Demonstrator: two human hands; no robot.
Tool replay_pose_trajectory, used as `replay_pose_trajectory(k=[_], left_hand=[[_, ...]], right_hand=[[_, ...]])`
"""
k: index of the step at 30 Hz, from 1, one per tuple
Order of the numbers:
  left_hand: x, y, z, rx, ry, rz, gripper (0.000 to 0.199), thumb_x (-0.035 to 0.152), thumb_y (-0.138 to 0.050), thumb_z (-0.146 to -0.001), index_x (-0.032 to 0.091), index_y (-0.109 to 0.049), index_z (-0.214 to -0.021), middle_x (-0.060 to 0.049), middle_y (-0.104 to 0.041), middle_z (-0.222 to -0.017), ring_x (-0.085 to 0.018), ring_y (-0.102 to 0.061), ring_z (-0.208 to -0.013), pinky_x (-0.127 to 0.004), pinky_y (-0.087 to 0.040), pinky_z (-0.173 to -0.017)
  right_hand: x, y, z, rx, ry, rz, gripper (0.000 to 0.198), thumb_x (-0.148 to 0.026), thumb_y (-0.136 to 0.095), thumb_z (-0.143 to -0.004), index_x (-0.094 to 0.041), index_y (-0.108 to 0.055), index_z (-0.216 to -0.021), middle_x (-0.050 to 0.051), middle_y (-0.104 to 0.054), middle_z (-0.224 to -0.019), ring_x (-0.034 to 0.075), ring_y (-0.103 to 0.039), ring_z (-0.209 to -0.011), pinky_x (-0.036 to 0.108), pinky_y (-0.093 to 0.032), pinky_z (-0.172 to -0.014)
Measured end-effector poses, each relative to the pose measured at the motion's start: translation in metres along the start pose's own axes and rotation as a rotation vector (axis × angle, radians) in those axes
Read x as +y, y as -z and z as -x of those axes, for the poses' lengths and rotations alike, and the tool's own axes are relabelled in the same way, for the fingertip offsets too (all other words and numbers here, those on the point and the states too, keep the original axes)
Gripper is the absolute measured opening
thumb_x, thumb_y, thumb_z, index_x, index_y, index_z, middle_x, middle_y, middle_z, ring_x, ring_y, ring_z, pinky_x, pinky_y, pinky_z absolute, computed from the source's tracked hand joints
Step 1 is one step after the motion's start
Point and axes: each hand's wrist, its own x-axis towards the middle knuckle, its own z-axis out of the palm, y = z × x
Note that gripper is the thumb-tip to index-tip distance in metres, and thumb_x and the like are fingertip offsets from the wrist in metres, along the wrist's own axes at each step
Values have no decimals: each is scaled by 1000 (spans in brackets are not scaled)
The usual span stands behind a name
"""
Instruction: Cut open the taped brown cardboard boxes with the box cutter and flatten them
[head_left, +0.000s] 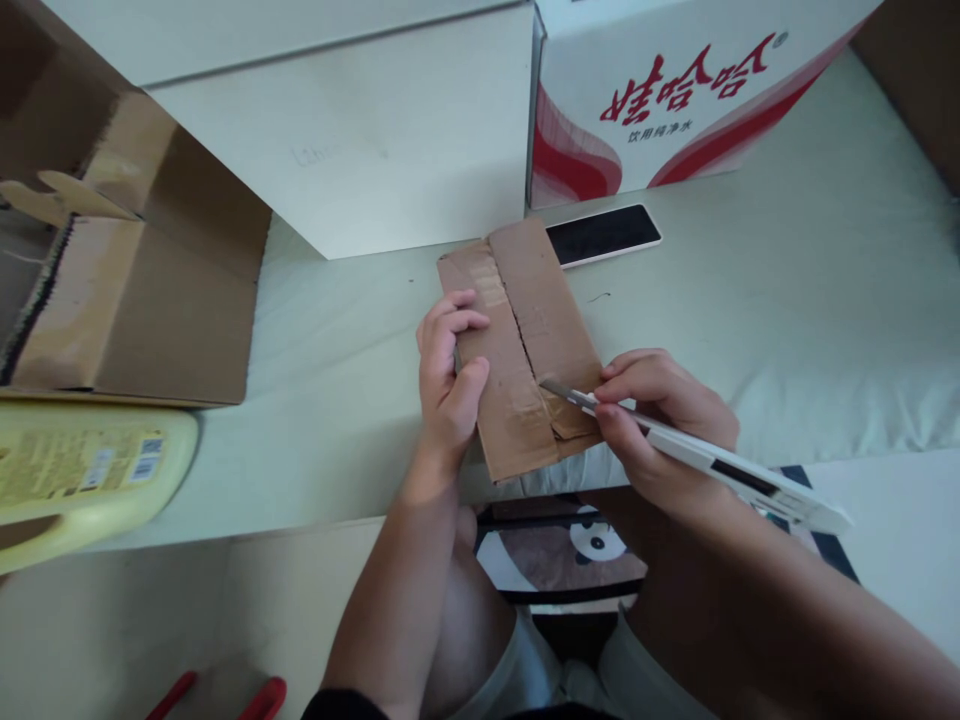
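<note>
A small brown cardboard box [501, 350] lies tilted at the near edge of the cloth-covered surface. A dark slit runs along its middle seam, with tape at both ends. My left hand [450, 375] grips the box by its left side, thumb and fingertips resting on the top face. Between the fingers of my right hand [664, 410] is a white utility knife [720, 462], its blade out. The blade's tip touches the seam near the box's lower end.
Behind the box lies a phone [606, 235], screen up. White cartons [360, 150] and a red-and-white carton [675, 120] stand at the back. To the left are an opened cardboard box [176, 290] and a yellow jug [90, 475]. Red handles [262, 698] show at the bottom left.
</note>
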Motion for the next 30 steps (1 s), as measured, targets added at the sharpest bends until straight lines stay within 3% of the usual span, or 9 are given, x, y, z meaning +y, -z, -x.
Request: replay_pose_trajectory(k=[12, 30], left_hand=[[3, 0, -1, 11, -7, 4, 26, 47, -50, -95, 29, -60, -111, -8, -60, -140, -33, -52, -136, -54, -41, -118], [3, 0, 0, -6, -13, 2, 34, 56, -49, -95, 29, -59, -112, -9, -60, -140, -34, -52, -138, -54, -41, -118]], right_hand=[[-1, 3, -2, 2, 7, -56, 15, -11, -66, -83, -26, -66, -80, -2, -69, -70, 20, -70, -78, 37, -58, -73], [2, 1, -2, -18, 57, -77, 14, -14, -61, -82, -25, -67, -78, 0, -65, -66, 20, -66, -68, 41, -58, -70]])
